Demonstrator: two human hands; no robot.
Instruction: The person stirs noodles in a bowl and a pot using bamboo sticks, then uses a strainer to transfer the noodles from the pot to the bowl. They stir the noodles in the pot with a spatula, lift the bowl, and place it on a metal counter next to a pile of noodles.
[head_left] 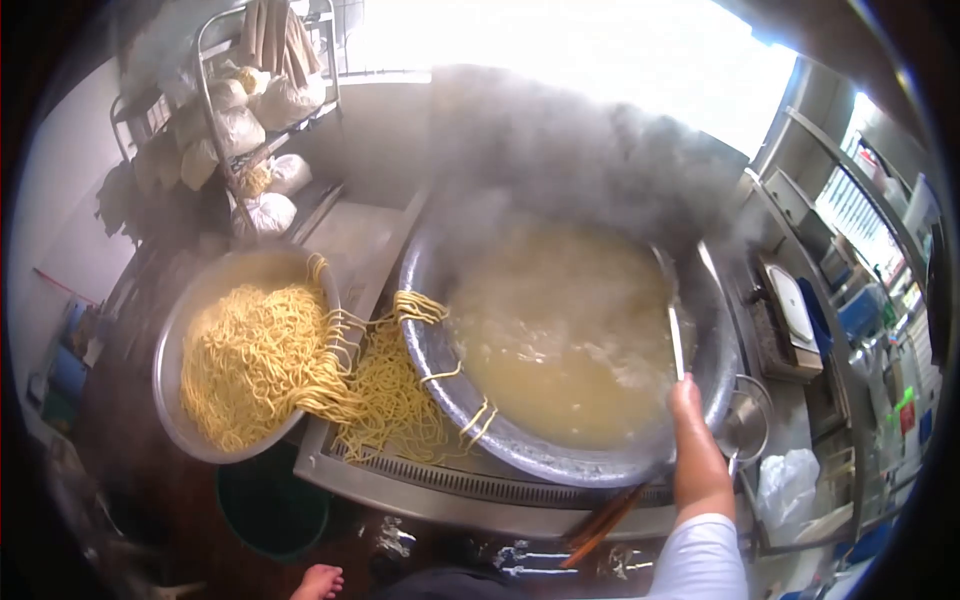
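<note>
Right hand [687, 392] clamped on thin metal utensil handle [677, 342], centre-right: best kept high above steaming cloudy broth in wide steel wok [520, 440], stirring slowly; left hand unseen.

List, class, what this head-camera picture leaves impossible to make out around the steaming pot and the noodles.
- Right hand: its grip on the thin metal handle is too small to judge; the handle's far end sinks under cloudy broth.
- Left hand: outside the head view.
- Large round metal wok: steam blurs its far rim.
- Wide metal basin of yellow noodles: noodles hide its bottom.
- Green bucket: the basin and counter cover its contents.
</note>
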